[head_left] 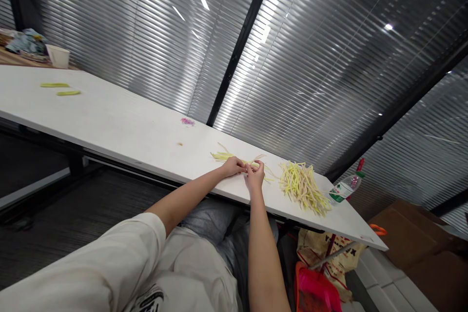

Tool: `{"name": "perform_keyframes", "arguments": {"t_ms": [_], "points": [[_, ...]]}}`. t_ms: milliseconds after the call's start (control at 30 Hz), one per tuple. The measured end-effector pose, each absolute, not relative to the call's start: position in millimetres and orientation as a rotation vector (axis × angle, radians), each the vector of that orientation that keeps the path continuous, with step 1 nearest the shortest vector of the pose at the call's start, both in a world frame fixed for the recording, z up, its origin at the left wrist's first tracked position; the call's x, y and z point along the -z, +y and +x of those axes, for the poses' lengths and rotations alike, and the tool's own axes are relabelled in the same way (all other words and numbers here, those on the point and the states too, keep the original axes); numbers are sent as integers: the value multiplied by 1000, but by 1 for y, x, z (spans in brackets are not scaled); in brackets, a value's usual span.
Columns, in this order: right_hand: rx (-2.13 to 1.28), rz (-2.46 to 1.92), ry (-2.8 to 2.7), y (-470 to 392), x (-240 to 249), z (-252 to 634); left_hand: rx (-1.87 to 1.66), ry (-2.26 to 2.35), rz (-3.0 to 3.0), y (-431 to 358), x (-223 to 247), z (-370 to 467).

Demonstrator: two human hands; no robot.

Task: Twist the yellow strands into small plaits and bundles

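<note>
Near the front edge of the white table [120,112], my left hand [233,166] and my right hand [255,174] meet, fingertips pinched close together. Between and behind them lies a small bundle of pale yellow-green strips [222,156], with a few thin ends sticking out to both sides. Both hands are closed on part of this bundle; the exact grip is too small to make out. To the right of my right hand is a large loose pile of yellow and pinkish strips [302,186].
A bottle with a green cap [343,190] stands right of the pile. Two green strips [68,93] lie far left, near a white cup [58,56]. Pink bits [187,121] sit at the back edge. A red dustpan [316,290] is below the table.
</note>
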State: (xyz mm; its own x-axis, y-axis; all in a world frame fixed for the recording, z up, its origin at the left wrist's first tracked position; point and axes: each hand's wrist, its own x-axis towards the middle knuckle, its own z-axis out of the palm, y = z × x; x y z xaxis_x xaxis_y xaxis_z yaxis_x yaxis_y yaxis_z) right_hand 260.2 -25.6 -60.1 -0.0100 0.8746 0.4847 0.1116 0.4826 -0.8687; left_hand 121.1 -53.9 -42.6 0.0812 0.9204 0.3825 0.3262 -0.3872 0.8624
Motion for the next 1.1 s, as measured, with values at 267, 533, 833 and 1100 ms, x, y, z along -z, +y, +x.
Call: {"name": "perform_keyframes", "arguments": {"t_ms": [267, 533, 833, 1100], "points": [[-945, -884, -1400, -33, 52, 259, -1297, 1082, 1694, -53, 40, 117], [-1085, -891, -1361, -36, 48, 259, -1314, 944, 1416, -47, 41, 117], [-1041, -865, -1348, -31, 51, 258, -1246, 890, 1414, -55, 32, 117], [-997, -825, -1345, -32, 51, 257, -1251, 849, 1461, -55, 33, 118]]}}
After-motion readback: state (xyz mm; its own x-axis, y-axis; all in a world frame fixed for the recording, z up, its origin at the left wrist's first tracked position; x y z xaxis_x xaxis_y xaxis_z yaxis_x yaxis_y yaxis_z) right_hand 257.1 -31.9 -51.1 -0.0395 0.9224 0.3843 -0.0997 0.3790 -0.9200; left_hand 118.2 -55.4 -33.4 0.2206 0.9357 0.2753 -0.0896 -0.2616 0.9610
